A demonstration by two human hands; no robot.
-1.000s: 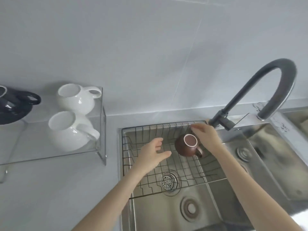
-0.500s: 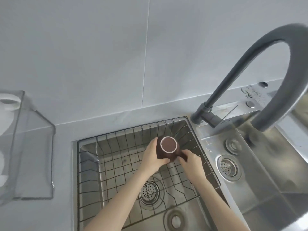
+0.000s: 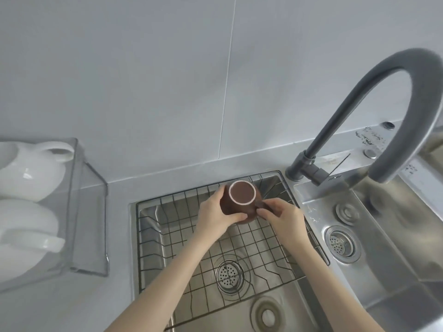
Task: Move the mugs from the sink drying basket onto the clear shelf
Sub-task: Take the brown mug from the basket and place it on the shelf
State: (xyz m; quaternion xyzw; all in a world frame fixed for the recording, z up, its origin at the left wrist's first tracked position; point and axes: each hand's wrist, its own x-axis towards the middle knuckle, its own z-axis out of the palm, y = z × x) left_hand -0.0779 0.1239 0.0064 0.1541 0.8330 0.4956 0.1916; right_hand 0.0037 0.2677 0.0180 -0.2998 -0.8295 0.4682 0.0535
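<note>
Brown mug [image 3: 239, 200], upright over basket [image 3: 153, 245] far corner, left hand [image 3: 214, 218] fingers wrapped round body to bear weight, right hand [image 3: 281, 215] fingers pinched on handle to steady it; shelf [image 3: 88, 212] leftward, two white mugs [image 3: 31, 171] already placed.

We see open counter [image 3: 119, 295] between basket [image 3: 153, 255] and shelf [image 3: 88, 212], whose two white mugs [image 3: 31, 171] fill it; the faucet [image 3: 393, 97] arches right.
</note>
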